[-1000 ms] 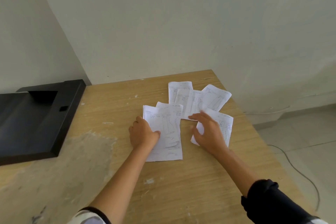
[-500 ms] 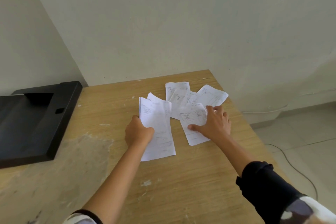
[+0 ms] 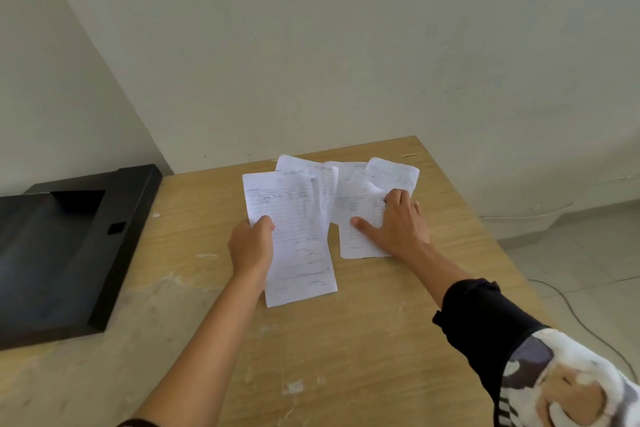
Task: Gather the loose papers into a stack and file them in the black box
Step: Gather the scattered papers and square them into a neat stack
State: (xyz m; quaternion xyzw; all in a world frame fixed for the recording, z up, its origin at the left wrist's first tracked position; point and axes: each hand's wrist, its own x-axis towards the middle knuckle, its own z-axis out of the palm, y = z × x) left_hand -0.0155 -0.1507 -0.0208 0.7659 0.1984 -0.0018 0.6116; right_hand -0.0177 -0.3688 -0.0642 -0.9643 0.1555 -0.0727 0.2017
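Observation:
Several white printed papers lie overlapping near the far right of the wooden table [image 3: 346, 350]. My left hand [image 3: 251, 248] grips the left edge of a small stack of papers [image 3: 298, 246], thumb on top, and the sheets are lifted a little off the table. My right hand [image 3: 394, 224] presses flat with spread fingers on another group of papers [image 3: 360, 215], and further sheets [image 3: 394, 173] fan out beyond it. The black box [image 3: 52, 260] lies open at the table's left edge, well clear of both hands.
A pale wall runs close behind the table's far edge. The table's right edge drops to a tiled floor [image 3: 588, 253] where a thin cable [image 3: 581, 319] lies. The near table surface is scuffed with white paint marks.
My left hand has closed on its sheets and raised them off the table. My right hand slid the right-hand papers leftward toward the left stack, bunching the spread-out sheets closer together.

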